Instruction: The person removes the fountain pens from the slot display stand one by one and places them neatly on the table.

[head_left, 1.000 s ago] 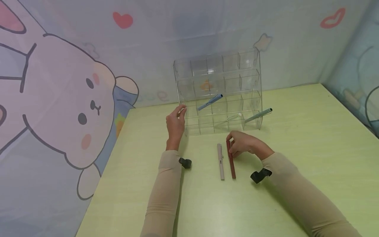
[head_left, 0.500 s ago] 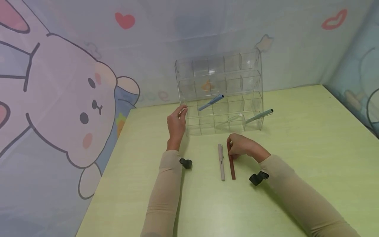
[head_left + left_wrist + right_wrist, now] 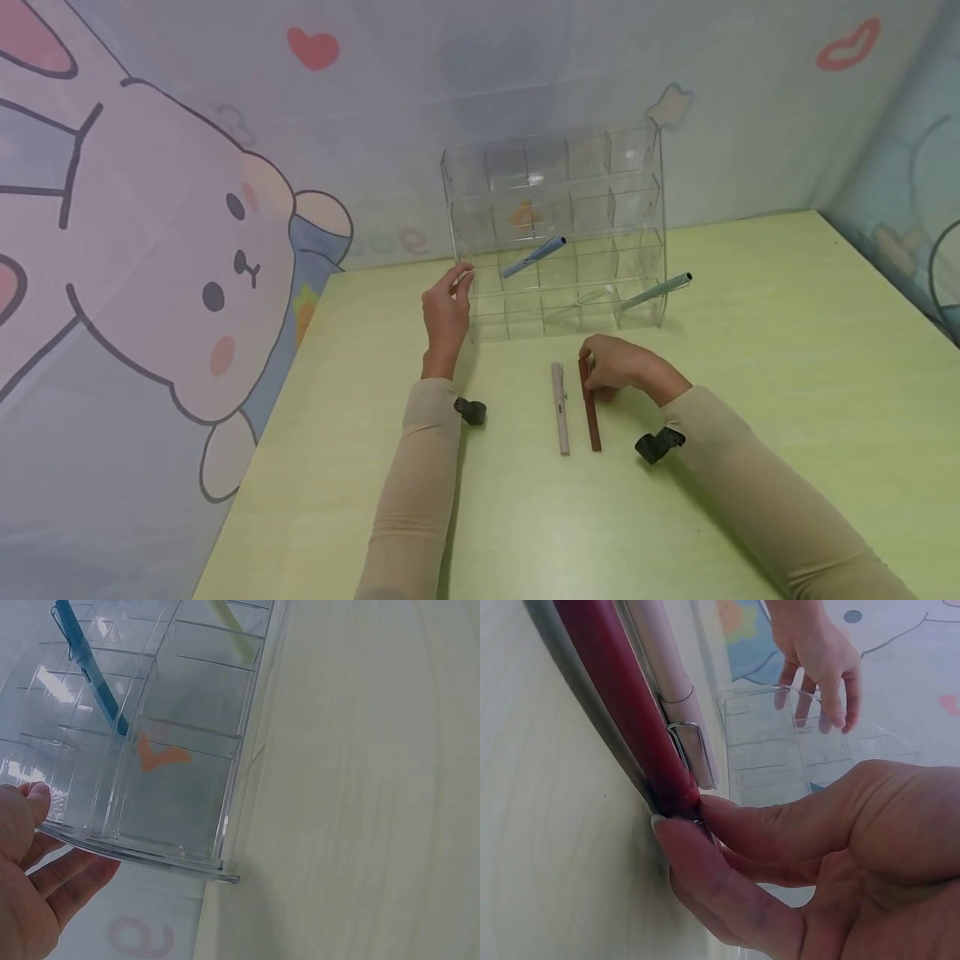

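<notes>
A clear tiered rack (image 3: 525, 329) with several compartments stands at the back of the table. My left hand (image 3: 447, 317) grips its left side panel, thumb on one face and fingers on the other, as the left wrist view shows. My right hand (image 3: 621, 367) pinches the far, clip end of a dark red pen (image 3: 592, 423) between thumb and fingers. Whether that pen is off the table is hard to tell. Just left of it lies a pale pink pen (image 3: 660, 652) with a wire clip. Within the rack lean a blue pen (image 3: 94, 679), a green pen (image 3: 656, 292) and a whitish pen (image 3: 596, 296).
The table (image 3: 337, 467) is pale yellow-green. Behind the rack hangs a cloth backdrop (image 3: 390, 167) printed with a cartoon animal, and the rack's top is close to it. Small black wrist cameras (image 3: 471, 412) sit on both sleeves.
The red pen has shifted slightly right with my right hand, widening the gap to the pink pen. My left hand stays at the rack's side.
</notes>
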Motion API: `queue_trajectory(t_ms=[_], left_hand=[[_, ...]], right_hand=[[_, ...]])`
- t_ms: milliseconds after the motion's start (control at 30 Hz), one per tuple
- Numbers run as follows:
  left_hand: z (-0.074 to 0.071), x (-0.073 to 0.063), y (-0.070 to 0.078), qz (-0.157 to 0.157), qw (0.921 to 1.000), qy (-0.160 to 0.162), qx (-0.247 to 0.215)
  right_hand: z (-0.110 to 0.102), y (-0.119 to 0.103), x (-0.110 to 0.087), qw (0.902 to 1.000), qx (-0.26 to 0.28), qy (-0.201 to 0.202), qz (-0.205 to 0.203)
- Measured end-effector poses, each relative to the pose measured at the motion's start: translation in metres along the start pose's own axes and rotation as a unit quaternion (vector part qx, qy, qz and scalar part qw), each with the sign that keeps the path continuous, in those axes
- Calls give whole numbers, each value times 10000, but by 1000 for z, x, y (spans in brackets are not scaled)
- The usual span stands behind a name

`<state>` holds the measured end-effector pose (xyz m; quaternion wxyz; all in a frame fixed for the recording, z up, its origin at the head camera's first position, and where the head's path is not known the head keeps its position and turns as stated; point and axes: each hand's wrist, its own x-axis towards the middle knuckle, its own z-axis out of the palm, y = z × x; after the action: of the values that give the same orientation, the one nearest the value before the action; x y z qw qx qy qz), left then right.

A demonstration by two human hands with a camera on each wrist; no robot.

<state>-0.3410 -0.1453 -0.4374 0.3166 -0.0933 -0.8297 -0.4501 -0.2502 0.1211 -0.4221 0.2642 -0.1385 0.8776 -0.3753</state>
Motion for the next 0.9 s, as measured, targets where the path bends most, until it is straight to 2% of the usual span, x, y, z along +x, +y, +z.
queue_trajectory(t_ms=[300, 533, 900], left_hand=[[0, 0, 1, -54, 10000, -10, 31], [0, -2, 0, -27, 10000, 12, -19], [0, -1, 1, -49, 10000, 48, -25]], right_hand=[[3, 0, 2, 9984, 533, -184, 104], [7, 1, 3, 9970, 751, -166, 70], [8, -1, 4, 9969, 759, -162, 92]])
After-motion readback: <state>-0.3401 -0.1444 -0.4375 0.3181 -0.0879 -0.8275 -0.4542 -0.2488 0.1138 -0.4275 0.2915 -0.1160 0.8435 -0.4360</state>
